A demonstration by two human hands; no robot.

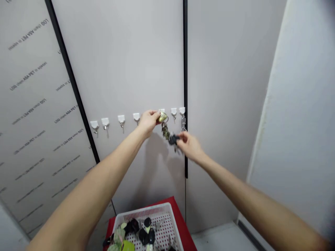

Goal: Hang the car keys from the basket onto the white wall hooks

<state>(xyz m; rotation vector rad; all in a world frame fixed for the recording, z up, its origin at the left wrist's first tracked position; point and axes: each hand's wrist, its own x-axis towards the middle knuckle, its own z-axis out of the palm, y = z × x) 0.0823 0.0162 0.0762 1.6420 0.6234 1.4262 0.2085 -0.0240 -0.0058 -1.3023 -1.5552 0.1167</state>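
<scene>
My left hand (148, 123) is closed on a gold-coloured key fob (162, 117) with dark lettering, in front of a white stick-on hook. From the fob hangs a bunch of keys (165, 131), slanting down to the right. At its lower end is a black key head (173, 139), pinched by the fingers of my right hand (190, 146). The loose key tips below are blurred. Beside my right hand, a metal clip chain (183, 122) hangs from the rightmost hook (182, 111); its lower end is hidden behind my fingers.
Several white hooks (121, 120) run in a row across the pale cabinet door (117, 62). Black strips (185, 69) edge the panels. Below, a white plastic basket (172, 214) holds more keys (148, 234) and stands on a red surface (186, 233).
</scene>
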